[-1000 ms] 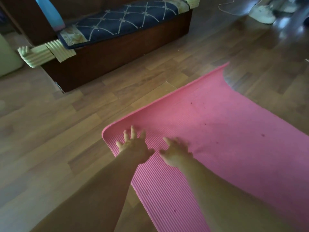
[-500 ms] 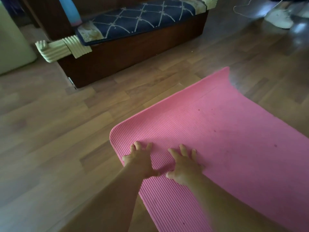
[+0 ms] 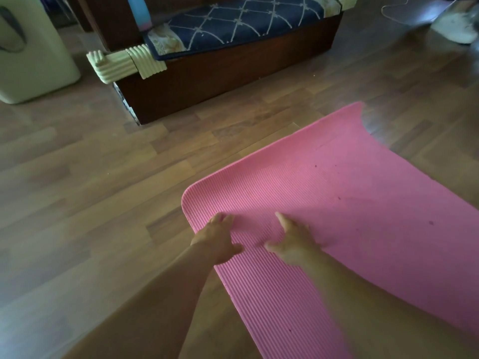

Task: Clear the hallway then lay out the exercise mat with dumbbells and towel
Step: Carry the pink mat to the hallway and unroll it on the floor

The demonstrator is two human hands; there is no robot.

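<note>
Wood floor (image 3: 103, 203) takes up most of the view, smooth & slightly glossy. The pink mat (image 3: 363, 216) lies on it, mostly unrolled, running from bottom centre out to the right. Its near-left corner lies flat; its far end curls up off the floor. No dumbbells or towel in view, so that part looks not yet done.

Risks, as I judge them:
- A push along the mat rather than down into it could make it skid on that slick floor & end up crooked.
- The curled far end will prob. spring back if it isn't flattened or weighted, which leaves a trip edge.

Containers:
- The dark bench (image 3: 233, 73) has a box-like base. It is closed, so I can't tell if it stores anything.
- The pale green bin (image 3: 31, 47) stands at far left, well apart from the mat. Its inside isn't visible.

A navy cushion (image 3: 246, 22) lies on top of the bench.

Left hand (image 3: 217, 238) rests just inside the mat's near-left corner, w/ the right hand (image 3: 293, 242) beside it, further in. Both are palm-down on the ribbed surface, fingers stretched out, pressing & clasping nothing. The right one is blurred, so its exact finger lie is unclear.

Small stuff: a pale shoe (image 3: 456, 27) at top right, foam guards (image 3: 121, 63) wrapping the bench corner, and a blue tube (image 3: 138, 11) upright behind them.
</note>
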